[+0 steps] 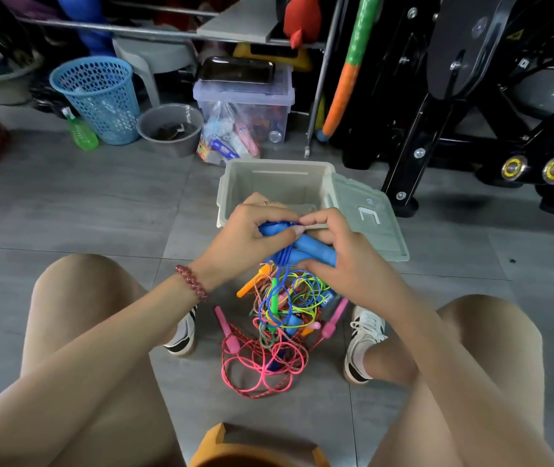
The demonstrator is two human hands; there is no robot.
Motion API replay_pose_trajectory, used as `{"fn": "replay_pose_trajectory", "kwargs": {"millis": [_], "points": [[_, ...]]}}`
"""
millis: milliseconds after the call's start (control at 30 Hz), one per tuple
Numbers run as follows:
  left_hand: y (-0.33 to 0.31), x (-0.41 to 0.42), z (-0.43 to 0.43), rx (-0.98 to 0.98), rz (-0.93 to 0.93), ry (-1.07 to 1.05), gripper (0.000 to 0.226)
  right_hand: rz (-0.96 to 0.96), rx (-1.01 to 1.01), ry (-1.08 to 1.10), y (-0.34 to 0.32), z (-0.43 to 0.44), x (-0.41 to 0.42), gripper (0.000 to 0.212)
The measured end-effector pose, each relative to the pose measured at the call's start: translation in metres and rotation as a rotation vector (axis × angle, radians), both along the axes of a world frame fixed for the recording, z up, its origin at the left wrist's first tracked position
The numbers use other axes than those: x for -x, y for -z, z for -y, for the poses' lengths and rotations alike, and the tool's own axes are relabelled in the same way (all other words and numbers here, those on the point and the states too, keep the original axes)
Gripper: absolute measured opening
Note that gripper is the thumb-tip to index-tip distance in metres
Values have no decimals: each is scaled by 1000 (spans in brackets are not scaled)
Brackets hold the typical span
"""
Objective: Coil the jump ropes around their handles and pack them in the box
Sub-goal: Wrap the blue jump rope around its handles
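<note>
The person sits low with knees spread, both hands raised over the tiled floor between their shoes. The left hand, a beaded red bracelet on its wrist, has its fingers curled round the upper end of a pair of blue handles. The right hand is clamped on the same handles from the other side, thumb and forefinger pinched together at the top, the other fingers wrapped under the lower end. Blue cord is bunched against the handles and hangs down from them. Directly beneath lies a tangled pile of jump ropes in green, yellow, orange and blue, with a pink rope sprawled in loops at the near edge. The grey box stands open on the floor just beyond the hands, its lid propped against its right side. Further back I can see a blue mesh basket, a grey bucket and a clear storage bin
</note>
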State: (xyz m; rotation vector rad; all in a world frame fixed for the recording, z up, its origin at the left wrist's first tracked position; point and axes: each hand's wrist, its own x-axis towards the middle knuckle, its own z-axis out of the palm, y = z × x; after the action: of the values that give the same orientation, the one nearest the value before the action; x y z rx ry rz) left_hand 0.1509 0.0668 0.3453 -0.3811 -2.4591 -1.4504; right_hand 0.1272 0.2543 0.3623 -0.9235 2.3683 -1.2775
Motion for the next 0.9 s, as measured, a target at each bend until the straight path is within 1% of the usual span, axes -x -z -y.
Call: {"fn": "replay_pose_trajectory", "kwargs": {"millis": [100, 167, 200, 233, 267, 300, 333, 367, 400, 433, 467, 500, 533, 600, 667, 733, 800, 833, 900], "points": [[-2, 5, 5, 10, 83, 43, 27, 24, -32, -20, 1, 1, -1, 61], [-6, 6, 11, 48, 139, 104, 29, 77, 13, -16, 1, 0, 1, 60], [-9, 8, 15, -2, 218, 129, 31, 115, 54, -28, 0, -1, 1, 60], [-14, 9, 20, -126, 347, 143, 36, 150, 102, -48, -1, -2, 1, 61], [-18, 10, 25, -296, 496, 164, 42, 184, 157, -64, -3, -2, 1, 61], [-19, 10, 30, -479, 600, 199, 49, 224, 224, -65, -7, -2, 0, 61], [-18, 10, 34, -642, 637, 255, 53, 270, 309, -48, -9, -2, 1, 61], [-18, 10, 35, -757, 643, 331, 58, 306, 401, -15, -12, -3, 2, 61], [-17, 10, 33, -821, 650, 420, 62, 333, 487, 28, -13, -4, 5, 59], [-14, 10, 28, -823, 662, 459, 60, 353, 544, 75, -13, -6, 8, 57], [-11, 9, 19, -781, 682, 427, 49, 374, 578, 122, -13, -8, 11, 57], [-7, 9, 11, -700, 681, 354, 35, 389, 589, 181, -11, -8, 14, 56], [-4, 9, 5, -572, 645, 271, 27, 406, 594, 248, -10, -8, 16, 55], [4, 9, -2, -284, 543, 185, 22, 423, 580, 387, -7, -8, 22, 49], [8, 10, -2, -119, 459, 137, 24, 431, 530, 448, -3, -8, 25, 49], [10, 10, 1, -73, 414, 70, 26, 451, 496, 460, -1, -7, 26, 53], [6, 7, -2, -65, 372, 39, 24, 428, 421, 478, 1, -5, 27, 47], [6, 5, -5, -39, 353, 19, 22, 382, 350, 500, 3, -4, 28, 46], [5, 2, -10, 63, 284, -32, 18, 234, 215, 542, 9, -2, 27, 46]]}}
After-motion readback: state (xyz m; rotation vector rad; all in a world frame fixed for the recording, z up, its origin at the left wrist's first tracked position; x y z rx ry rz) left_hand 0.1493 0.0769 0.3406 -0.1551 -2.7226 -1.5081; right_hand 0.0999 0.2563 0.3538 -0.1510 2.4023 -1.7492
